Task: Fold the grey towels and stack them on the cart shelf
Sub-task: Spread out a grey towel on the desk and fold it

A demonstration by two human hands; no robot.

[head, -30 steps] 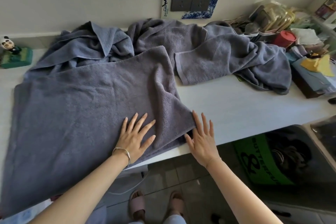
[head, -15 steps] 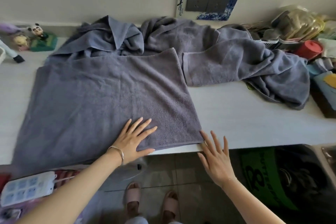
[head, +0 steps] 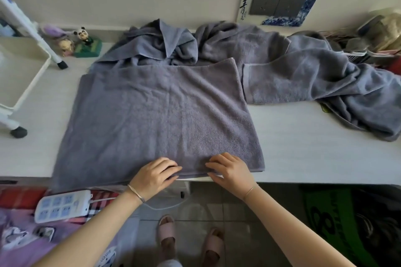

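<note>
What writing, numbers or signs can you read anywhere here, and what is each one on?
"青": large dark character on the socket plate on the wall; the smaller marks below it and the red mark at its top are too small to read.
"8": big black figure on the green bag under the counter; the lettering beside it is too blurred.
Power strip: no legible text.
Print on the cloth at the bottom edge: unreadable.
</note>
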